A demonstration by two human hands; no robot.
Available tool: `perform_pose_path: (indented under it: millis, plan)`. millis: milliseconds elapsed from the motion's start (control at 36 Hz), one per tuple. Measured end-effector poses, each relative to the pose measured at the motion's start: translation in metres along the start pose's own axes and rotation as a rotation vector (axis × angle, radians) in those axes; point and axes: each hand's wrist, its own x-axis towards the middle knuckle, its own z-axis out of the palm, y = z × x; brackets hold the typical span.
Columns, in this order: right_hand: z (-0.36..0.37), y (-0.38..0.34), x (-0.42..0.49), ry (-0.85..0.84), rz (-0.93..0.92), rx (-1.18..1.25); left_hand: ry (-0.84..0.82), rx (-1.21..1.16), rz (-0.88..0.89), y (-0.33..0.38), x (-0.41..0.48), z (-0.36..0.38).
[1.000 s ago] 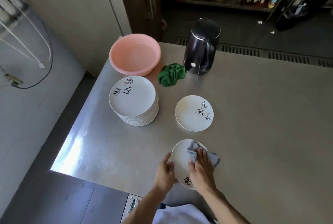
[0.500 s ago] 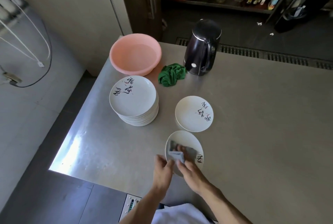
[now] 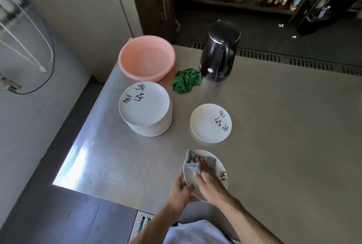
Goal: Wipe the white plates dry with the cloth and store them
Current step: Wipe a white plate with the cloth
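A white plate [image 3: 222,167] with black brush writing is held tilted above the near edge of the steel table. My left hand [image 3: 179,191] grips its lower left rim. My right hand [image 3: 208,181] presses a grey cloth [image 3: 193,166] against the plate's face, with the fingers spread over the cloth. A tall stack of white plates [image 3: 146,107] stands to the far left. A single white plate [image 3: 210,123] lies flat on the table just beyond the one I hold.
A pink basin [image 3: 147,58] sits at the table's [image 3: 284,136] far left corner. A crumpled green cloth [image 3: 186,83] lies beside a black kettle [image 3: 220,51]. The table's left edge drops to the floor. Shelves with bottles stand behind.
The plate has turned in my hands, so its writing went from the near rim to the right rim. My right hand moved the cloth from the right side to the upper left.
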Motion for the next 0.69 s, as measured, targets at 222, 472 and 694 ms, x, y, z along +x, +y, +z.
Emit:
perform_pose_path:
  millis: [222, 472, 694]
  plan:
    - [-0.006, -0.016, -0.001, 0.08, 0.152, 0.298, 0.165, -0.023, -0.001, 0.0, 0.007, -0.004]
    - [0.004, -0.008, 0.002, 0.134, 0.202, 0.059, 0.203, -0.064, -0.054, -0.002, 0.009, -0.007]
    - [0.011, -0.017, -0.009, -0.036, 0.042, 0.099, 0.081, 0.027, -0.033, 0.007, 0.004, -0.007]
